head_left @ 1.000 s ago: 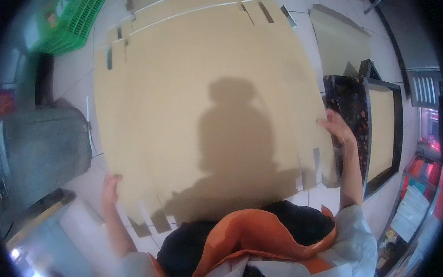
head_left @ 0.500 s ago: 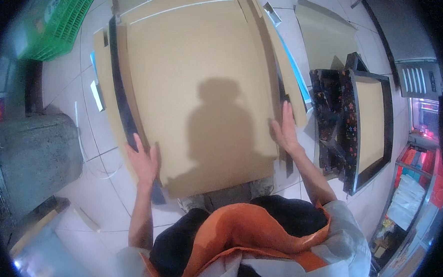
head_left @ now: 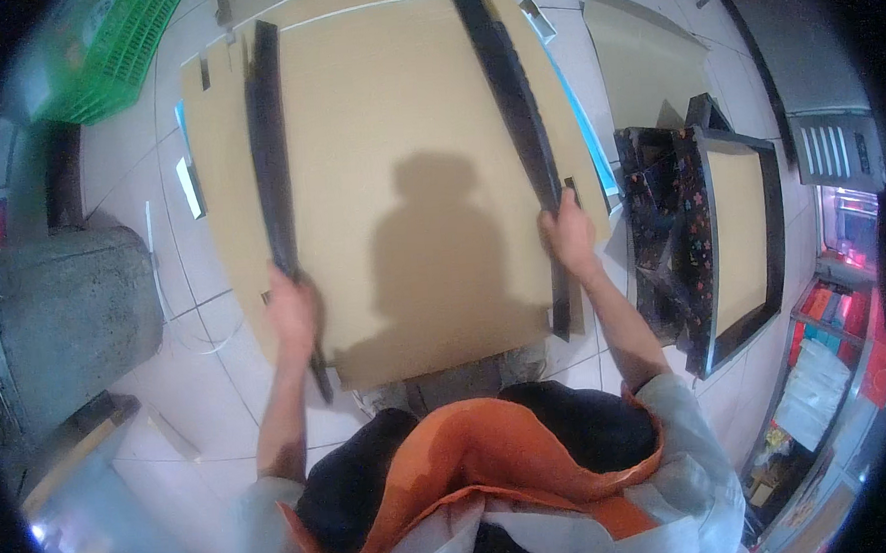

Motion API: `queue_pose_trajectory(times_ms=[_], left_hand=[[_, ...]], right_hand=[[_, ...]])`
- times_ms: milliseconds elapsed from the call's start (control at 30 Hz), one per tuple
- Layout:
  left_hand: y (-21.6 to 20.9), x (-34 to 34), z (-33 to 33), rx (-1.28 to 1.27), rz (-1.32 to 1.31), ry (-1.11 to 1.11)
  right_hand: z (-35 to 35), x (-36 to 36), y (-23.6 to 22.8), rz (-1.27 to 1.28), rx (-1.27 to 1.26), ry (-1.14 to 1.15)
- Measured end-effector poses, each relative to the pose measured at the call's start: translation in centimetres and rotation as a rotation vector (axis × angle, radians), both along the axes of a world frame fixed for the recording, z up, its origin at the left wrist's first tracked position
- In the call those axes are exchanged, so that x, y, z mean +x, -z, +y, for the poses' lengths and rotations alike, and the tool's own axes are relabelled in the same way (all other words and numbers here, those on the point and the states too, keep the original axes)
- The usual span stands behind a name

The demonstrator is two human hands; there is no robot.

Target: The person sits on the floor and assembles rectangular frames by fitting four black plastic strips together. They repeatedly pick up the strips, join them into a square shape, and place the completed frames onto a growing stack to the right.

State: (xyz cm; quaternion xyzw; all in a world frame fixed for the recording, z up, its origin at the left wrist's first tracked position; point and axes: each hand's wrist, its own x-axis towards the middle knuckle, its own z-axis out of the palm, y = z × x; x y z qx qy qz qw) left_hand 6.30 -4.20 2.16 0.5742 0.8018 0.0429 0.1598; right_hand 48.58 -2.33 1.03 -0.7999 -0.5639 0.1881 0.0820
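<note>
A large tan cardboard sheet [head_left: 384, 99] lies flat before me, with my shadow across its middle. Along its left side runs a long black strip [head_left: 268, 135], tilted up over the board. My left hand [head_left: 292, 312] is closed around the near part of that strip. Another long black strip [head_left: 509, 93] slants along the right side. My right hand [head_left: 569, 235] grips it near its lower end, fingers curled over the edge. Slots show in the board's outer margins beyond both strips. Whether the strips are joined to the board is unclear.
A green plastic crate [head_left: 121, 58] stands at the far left. A grey, worn block-like object [head_left: 73, 296] is on the left. To the right are a black frame with floral sides [head_left: 700, 253] and a tan sheet [head_left: 642, 51]. A cluttered shelf [head_left: 815, 397] stands farther right.
Both hands have closed from a flat, spread pose. The black strips have tipped inward over the board, showing broad dark faces where brown ones showed before.
</note>
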Motion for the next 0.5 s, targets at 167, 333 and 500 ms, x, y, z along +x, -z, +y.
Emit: queue_pose_trajectory(times_ms=[167, 333, 500], left_hand=[[-1.9, 2.8, -1.3, 0.07, 0.141, 0.337], [-1.6, -5.5, -3.9, -0.147, -0.163, 0.819], [-5.1, -6.3, -1.6, -0.546, 0.054, 1.128]], right_hand=[[-1.3, -1.6, 0.4, -0.154, 0.136, -0.113], [-1.5, 0.1, 0.7, -0.052, 0.289, -0.298], [-2.6, 1.6, -0.1, 0.004, 0.301, -0.397]])
